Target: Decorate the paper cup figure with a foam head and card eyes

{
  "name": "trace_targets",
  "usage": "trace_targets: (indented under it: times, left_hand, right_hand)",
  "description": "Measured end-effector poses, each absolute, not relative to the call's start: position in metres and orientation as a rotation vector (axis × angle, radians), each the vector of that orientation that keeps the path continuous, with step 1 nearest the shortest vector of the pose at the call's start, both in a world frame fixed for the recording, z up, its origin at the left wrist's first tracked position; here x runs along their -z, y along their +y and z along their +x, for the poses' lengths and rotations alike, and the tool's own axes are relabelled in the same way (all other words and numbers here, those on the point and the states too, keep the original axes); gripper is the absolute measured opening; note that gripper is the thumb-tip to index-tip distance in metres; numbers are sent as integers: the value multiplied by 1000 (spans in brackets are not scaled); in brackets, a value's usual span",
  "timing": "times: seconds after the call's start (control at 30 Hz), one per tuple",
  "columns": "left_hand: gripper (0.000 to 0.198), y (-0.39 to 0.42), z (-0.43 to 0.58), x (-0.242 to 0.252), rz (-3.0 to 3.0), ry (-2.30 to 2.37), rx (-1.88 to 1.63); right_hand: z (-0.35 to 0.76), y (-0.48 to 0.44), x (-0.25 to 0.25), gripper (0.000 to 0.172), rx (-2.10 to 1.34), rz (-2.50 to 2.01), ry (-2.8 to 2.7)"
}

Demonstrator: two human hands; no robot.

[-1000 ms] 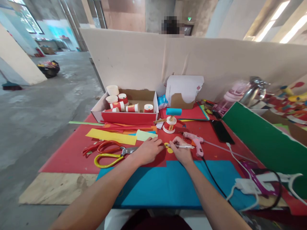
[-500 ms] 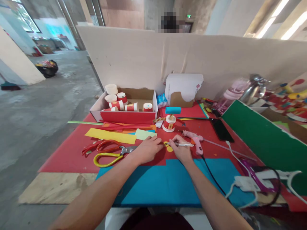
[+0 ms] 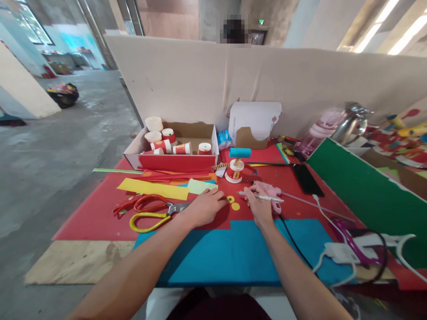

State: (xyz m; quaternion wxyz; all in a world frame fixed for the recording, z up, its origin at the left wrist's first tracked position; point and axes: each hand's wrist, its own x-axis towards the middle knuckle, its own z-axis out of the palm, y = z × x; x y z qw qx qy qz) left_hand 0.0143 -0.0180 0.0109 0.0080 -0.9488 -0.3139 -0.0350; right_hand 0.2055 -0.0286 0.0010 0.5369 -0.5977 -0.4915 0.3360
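Observation:
My left hand [image 3: 209, 207] rests on the red table covering, fingers loosely extended and their tips at the edge of a small yellow paper disc [image 3: 230, 199] with a dark mark in its middle. A second, plain yellow disc [image 3: 235, 206] lies just below it. Held in my right hand [image 3: 260, 208] is a white pen [image 3: 271, 198], its tip pointing left and clear of the discs. Behind that hand, partly covered by it, lies a pink glue gun [image 3: 276, 191]. Beyond the discs stands a red-and-white paper cup [image 3: 235, 171] topped by a spring and a blue paper roll [image 3: 240, 153].
Scissors with red and yellow handles [image 3: 151, 213] lie left of my left hand, near a yellow paper strip [image 3: 153, 188]. An open box [image 3: 176, 162] of paper cups stands behind. A phone [image 3: 307, 180], cables and a green board [image 3: 363, 200] are to the right.
My right hand has drawn back to the right with the pen, lifting its tip off the marked yellow disc. My left hand has stayed in place.

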Motion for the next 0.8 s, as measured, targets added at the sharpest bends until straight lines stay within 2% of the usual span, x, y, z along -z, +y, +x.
trace_targets:
  times: [0.17, 0.33, 0.5, 0.63, 0.8]
  left_hand:
    - [37, -18, 13, -14, -2970, -943, 180]
    - [30, -21, 15, -18, -2949, -916, 187]
    - [27, -20, 16, -14, -2921, -1009, 226]
    - [23, -24, 19, -19, -2995, -883, 208]
    - [31, -27, 21, -16, -2944, -993, 95]
  right_hand:
    - [212, -42, -15, 40, -898, -1436, -1108]
    - [217, -57, -17, 37, -933, -1427, -1218]
    - [221, -56, -8, 36, -929, -1460, -1052]
    - [219, -55, -4, 33, -875, -1468, -1101]
    - [216, -55, 0, 34, -820, -1498, -1193]
